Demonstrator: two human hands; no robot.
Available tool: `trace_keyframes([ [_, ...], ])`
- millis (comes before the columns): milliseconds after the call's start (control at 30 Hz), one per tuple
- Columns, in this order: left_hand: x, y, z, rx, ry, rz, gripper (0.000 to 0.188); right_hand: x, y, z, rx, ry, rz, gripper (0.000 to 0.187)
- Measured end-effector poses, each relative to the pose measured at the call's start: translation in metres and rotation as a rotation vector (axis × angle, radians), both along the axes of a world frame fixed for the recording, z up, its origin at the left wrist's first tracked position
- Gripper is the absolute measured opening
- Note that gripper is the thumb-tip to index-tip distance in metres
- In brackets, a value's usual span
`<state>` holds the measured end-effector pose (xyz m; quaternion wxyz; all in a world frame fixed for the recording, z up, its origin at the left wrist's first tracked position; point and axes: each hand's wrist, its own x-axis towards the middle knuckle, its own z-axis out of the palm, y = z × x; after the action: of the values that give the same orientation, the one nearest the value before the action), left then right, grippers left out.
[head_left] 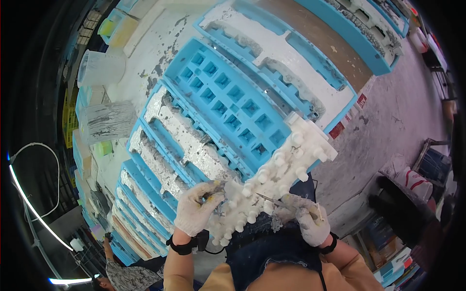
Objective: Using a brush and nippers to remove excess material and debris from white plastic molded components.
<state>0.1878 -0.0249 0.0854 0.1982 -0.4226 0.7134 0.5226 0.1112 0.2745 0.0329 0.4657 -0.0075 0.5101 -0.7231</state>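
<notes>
A long white casting [284, 167] with rows of rounded knobs slants across in front of me, its far right end over the corner of a blue mould [233, 104]. My left hand [199, 208], in a soiled white glove, has curled fingers closed at the casting's near left edge. My right hand [308, 220], gloved as well, is closed around a thin pointed tool like a knife [265, 198]. Its tip points left and lies against or just above the knobs; contact is hard to tell. Grey ragged residue [276, 224] hangs beneath the tool.
Blue moulds with white, splattered fill [191, 140] stand in a row on the left. Beyond lies another filled mould [276, 43]. A clear bucket [99, 68] and a splattered box [108, 121] line the far left. Another person [131, 276] is at lower left.
</notes>
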Motion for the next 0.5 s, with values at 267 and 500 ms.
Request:
trace_keyframes([
  [267,-0.022,0.03,-0.015,-0.003,0.089,-0.17,0.049,0.042,-0.001,-0.023,-0.043,-0.31,-0.217,0.037],
  [500,-0.024,0.036,-0.016,0.006,0.014,-0.137,0.052,0.04,-0.01,-0.015,-0.159,-0.383,-0.23,0.042],
])
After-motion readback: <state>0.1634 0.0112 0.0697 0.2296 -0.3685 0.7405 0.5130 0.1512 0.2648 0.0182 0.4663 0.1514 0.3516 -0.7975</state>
